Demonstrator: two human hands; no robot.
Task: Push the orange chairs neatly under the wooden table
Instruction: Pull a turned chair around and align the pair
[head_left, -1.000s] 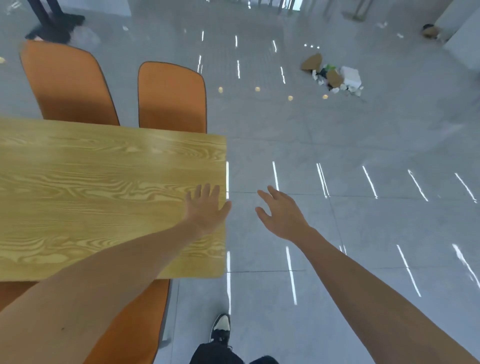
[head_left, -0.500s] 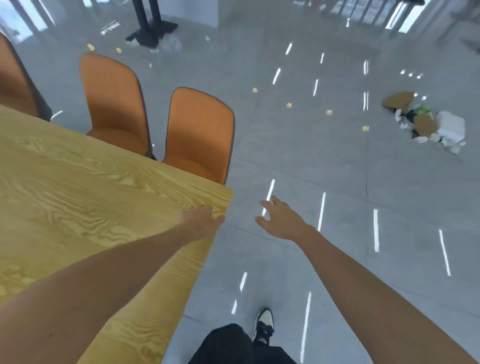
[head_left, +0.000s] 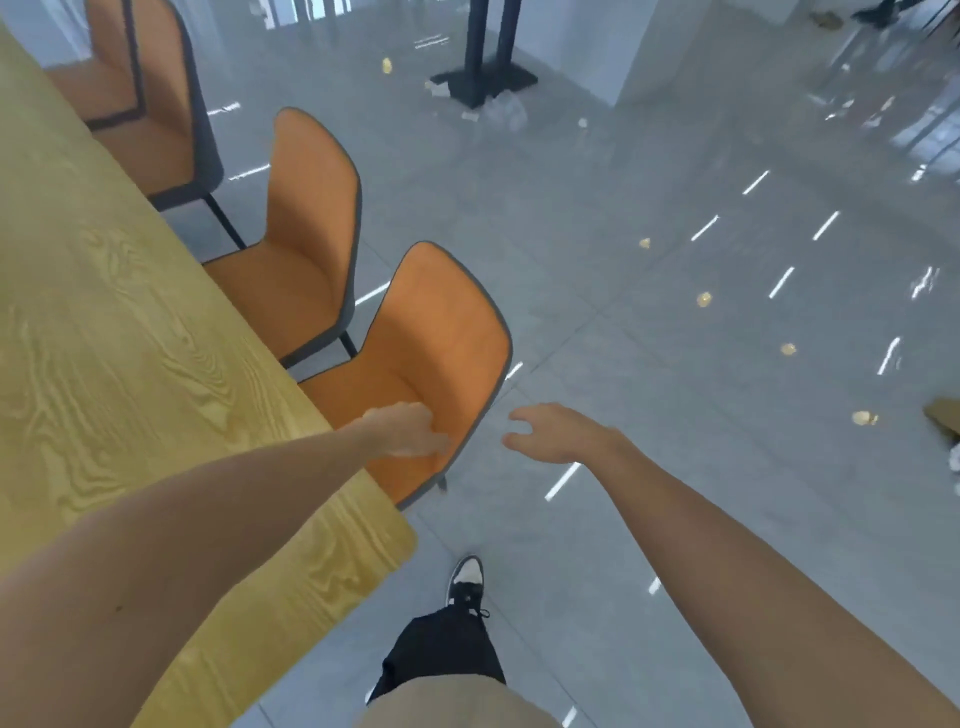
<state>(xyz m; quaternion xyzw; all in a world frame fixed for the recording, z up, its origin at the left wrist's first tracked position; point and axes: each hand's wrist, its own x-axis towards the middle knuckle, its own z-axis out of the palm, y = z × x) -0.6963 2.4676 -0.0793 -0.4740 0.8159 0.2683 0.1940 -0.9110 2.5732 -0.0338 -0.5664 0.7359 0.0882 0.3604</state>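
Observation:
The wooden table (head_left: 114, 364) fills the left side. Three orange chairs stand along its right edge, seats partly under the top. Over the seat of the nearest orange chair (head_left: 441, 332) my left hand (head_left: 410, 430) hangs with loosely curled fingers; I cannot tell whether it touches the seat or side edge. My right hand (head_left: 558, 434) hovers open just right of that chair's side, apart from it. The second orange chair (head_left: 306, 218) and the third orange chair (head_left: 156, 114) stand further back.
The grey tiled floor (head_left: 675, 364) spreads to the right with small yellow scraps on it. A black post base (head_left: 483, 80) with litter stands at the back. Cardboard (head_left: 943, 415) lies at the right edge. My foot (head_left: 465, 577) is by the table's corner.
I have walked round the table's corner, so the chairs now lie ahead. My left hand left the table's corner and moved over the nearest chair's seat. My right hand stays open.

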